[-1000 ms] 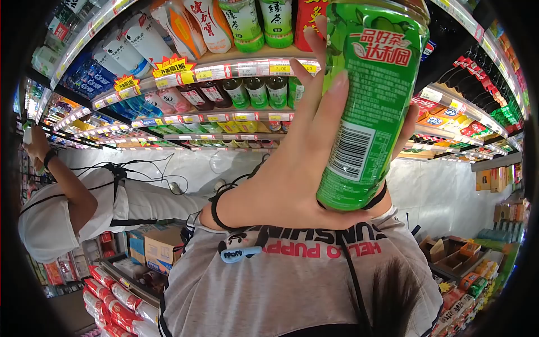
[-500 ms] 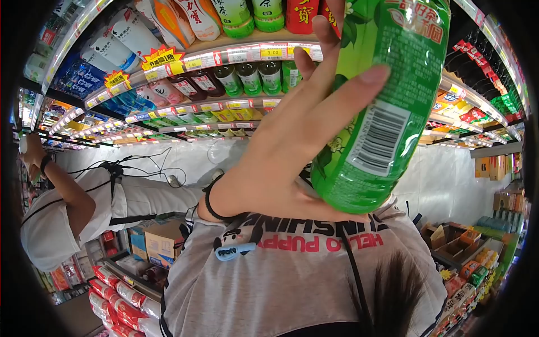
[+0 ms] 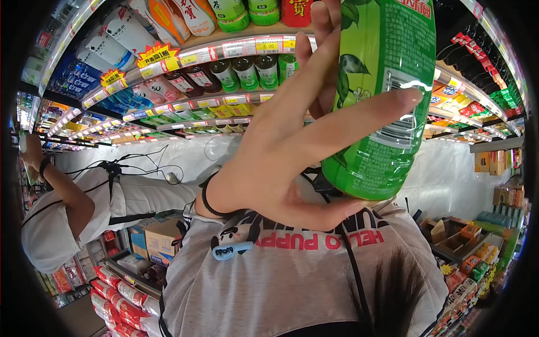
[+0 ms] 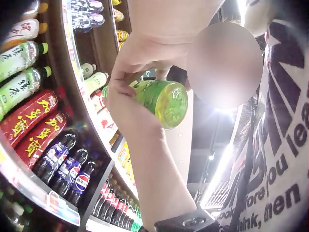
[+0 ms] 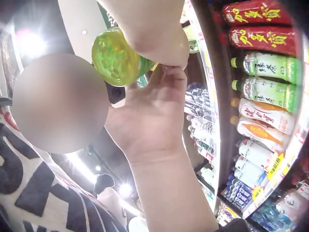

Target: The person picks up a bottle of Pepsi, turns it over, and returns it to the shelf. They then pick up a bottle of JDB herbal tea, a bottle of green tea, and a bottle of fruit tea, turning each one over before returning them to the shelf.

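A green plastic tea bottle (image 3: 373,146) with a leafy label and barcode is held up before the chest, its top beyond the head view's upper edge. My left hand (image 3: 264,151) holds it from the left, index finger stretched across the label and thumb at the base. Behind the bottle, my right hand is mostly hidden in the head view. In the left wrist view the right hand (image 4: 133,108) has its fingers curled at the cap end, while the yellow-green bottle base (image 4: 172,105) faces the camera. In the right wrist view, the palm of the left hand shows beside the base.
Drink shelves (image 3: 241,49) with price tags curve across the front. Red cans or cartons (image 4: 29,116) and cola bottles (image 4: 72,171) stand there. Another person (image 3: 62,213) reaches toward shelves at the left. A cardboard box (image 3: 163,238) and red packs (image 3: 120,297) sit lower left.
The bottle has turned, bringing leaves and a flower into view. My left index finger has moved right across the barcode. Right-hand fingers at the bottle's right edge are now hidden.
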A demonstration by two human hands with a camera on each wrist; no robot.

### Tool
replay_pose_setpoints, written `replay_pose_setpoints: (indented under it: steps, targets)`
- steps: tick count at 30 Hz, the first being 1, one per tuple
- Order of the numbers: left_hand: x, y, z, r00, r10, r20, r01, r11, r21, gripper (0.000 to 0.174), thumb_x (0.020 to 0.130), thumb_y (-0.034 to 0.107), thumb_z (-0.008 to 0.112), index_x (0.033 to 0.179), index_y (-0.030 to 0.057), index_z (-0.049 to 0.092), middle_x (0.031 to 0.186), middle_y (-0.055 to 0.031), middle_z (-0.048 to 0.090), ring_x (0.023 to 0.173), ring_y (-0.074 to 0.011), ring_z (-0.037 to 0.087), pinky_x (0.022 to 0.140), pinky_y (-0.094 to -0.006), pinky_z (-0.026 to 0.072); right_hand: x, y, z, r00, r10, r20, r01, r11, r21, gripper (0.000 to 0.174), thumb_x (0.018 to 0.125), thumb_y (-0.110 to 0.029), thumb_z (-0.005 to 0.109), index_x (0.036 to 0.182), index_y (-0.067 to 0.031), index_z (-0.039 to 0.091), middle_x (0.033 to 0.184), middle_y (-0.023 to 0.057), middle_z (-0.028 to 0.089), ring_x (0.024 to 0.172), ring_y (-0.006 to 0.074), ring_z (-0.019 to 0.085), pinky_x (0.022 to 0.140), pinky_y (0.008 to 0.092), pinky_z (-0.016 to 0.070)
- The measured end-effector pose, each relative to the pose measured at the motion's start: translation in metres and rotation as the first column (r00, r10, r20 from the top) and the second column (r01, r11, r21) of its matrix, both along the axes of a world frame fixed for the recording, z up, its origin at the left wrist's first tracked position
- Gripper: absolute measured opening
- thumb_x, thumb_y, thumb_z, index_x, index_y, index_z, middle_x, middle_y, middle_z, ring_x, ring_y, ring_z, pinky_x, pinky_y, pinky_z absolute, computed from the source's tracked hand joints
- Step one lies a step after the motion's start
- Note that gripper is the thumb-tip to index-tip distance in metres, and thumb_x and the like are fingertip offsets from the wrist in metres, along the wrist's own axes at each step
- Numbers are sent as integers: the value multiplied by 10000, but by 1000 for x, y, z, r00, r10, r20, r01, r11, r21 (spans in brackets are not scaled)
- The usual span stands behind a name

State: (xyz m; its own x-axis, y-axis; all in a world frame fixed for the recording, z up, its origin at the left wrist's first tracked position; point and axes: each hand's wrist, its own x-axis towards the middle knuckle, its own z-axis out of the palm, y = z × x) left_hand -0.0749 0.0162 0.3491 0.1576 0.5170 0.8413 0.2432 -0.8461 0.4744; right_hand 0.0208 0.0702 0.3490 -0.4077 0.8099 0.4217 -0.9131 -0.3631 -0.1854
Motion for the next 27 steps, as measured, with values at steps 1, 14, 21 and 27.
replay_pose_setpoints:
  steps: [1,14,21,27]
  targets:
    - [0,0,0,1000,-7,1,7,1000,-3,781,458,262,598,1117,-141,483,1166,-354,439,1137,-448,429,1021,-424,246,0,0,0,1000,-3,1,3,1000,0,682,795,-518,482,1261,-29,388,1194,141,503,1035,263,531,890,377,436]
    - [-6,5,5,974,-174,-147,165,983,-75,730,563,250,516,1176,-138,435,1282,-375,297,1210,-434,350,1015,-410,239,9,2,-9,999,-33,25,33,999,0,710,776,-515,512,1268,-24,367,1196,144,495,1036,260,529,887,372,438]
    - [-6,-2,2,957,-103,-272,90,994,-61,782,651,288,543,1258,-142,300,1303,-327,313,1260,-398,288,1050,-435,158,13,12,-11,999,-46,19,46,999,7,726,765,-513,527,1271,-22,355,1197,145,491,1037,259,528,885,370,439]
    - [7,-5,-1,968,-39,-248,37,999,-14,919,648,268,562,1327,-119,77,1295,-322,330,1255,-376,302,1045,-430,159,19,16,-9,998,-58,17,58,998,17,740,757,-511,541,1274,-19,346,1198,146,487,1038,258,527,884,368,440]
